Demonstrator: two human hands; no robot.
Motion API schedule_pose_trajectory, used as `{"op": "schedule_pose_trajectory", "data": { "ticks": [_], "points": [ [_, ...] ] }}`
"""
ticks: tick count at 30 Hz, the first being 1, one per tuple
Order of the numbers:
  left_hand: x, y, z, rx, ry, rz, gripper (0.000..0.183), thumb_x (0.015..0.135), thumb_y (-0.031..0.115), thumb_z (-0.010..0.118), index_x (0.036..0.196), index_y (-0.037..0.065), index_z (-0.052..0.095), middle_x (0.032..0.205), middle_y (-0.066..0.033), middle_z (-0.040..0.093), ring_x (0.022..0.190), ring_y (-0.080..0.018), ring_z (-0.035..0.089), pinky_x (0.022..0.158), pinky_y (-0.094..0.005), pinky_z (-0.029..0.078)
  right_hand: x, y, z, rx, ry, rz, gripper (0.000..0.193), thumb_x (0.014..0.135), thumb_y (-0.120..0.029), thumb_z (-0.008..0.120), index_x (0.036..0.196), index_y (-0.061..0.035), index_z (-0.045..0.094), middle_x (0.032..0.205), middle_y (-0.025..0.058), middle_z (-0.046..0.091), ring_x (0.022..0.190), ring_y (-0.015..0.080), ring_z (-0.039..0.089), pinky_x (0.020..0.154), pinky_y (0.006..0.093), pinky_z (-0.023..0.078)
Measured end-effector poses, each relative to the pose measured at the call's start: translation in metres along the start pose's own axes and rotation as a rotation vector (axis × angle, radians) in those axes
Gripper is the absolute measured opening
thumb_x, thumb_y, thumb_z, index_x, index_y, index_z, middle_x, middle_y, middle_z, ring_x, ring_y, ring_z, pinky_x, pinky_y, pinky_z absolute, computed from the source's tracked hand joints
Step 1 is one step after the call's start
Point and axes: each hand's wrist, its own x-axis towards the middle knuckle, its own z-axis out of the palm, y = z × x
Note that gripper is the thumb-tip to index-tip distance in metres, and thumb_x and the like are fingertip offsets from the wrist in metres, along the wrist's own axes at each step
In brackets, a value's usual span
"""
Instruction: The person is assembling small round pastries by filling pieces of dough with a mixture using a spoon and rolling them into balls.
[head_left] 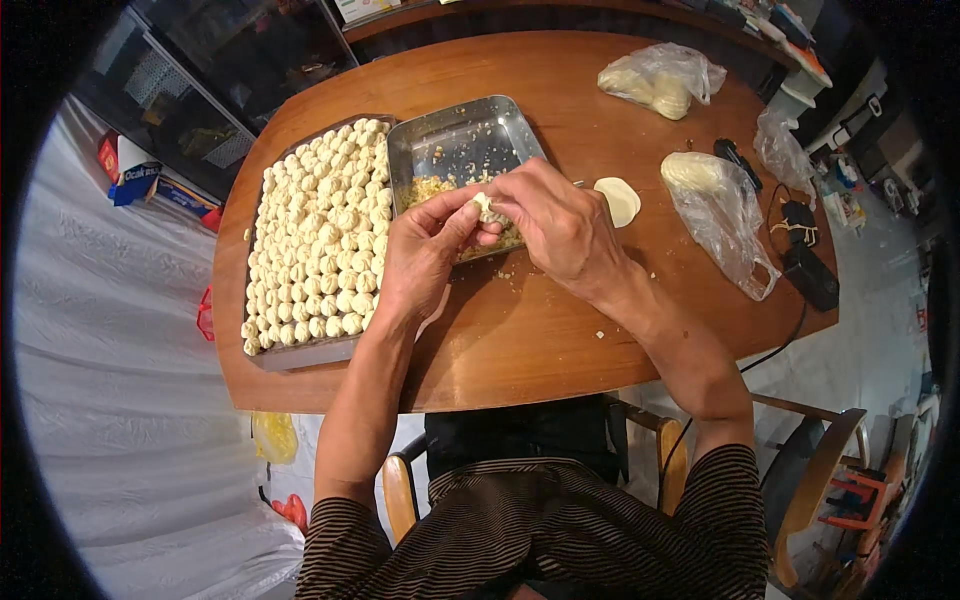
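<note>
Between the fingertips of both hands is a small pale dumpling point(487, 208) with a gathered top. My left hand point(428, 245) cradles it with thumb and fingers closed round it. The fingers of my right hand point(562, 222) pinch its edge from the other side. Under and beyond my hands lies a metal tray point(505, 120) with crumbly yellowish filling point(432, 188) along its near and left parts. On the left, a large tray point(300, 357) is covered with rows of similar dumplings point(325, 235). Right of my right hand, round flat dough wrappers point(618, 201) lie on the table.
On the wooden table point(520, 345), plastic bags with dough point(697, 175) point(668, 92) lie at the right and far right. A black adapter point(810, 277) with its cable sits at the right edge. Wooden-armed chairs point(820, 480) stand near me; a white sheet point(110, 330) hangs at the left.
</note>
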Motion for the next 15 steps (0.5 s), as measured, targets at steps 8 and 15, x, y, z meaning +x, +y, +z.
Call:
{"op": "schedule_pose_trajectory", "data": {
  "ticks": [8,15],
  "points": [
    [-0.0014,0.0046,0.0015,0.045,-0.004,-0.024,0.026,0.108,0.009,0.062,0.128,-0.006,0.071,0.109,-0.0109,0.075,0.090,-0.0135,0.070,0.084,-0.0266,0.060,-0.0019,0.0032,0.0015,0.018,-0.028,-0.005,0.007,0.096,-0.002,0.068,0.103,-0.0019,0.066,0.095,0.0114,0.064,0.077,0.0347,0.072,0.061,0.0441,0.058],
    [0.0000,0.0042,0.0011,0.004,-0.068,0.030,0.029,0.105,0.000,0.062,0.134,-0.005,0.067,0.112,-0.0118,0.075,0.093,-0.0146,0.071,0.086,-0.0276,0.061,-0.0009,0.0019,0.0003,-0.003,-0.018,0.030,0.011,0.095,-0.006,0.072,0.100,-0.0005,0.065,0.094,0.0129,0.066,0.075,0.0345,0.072,0.060,0.0446,0.058]
  ]
}}
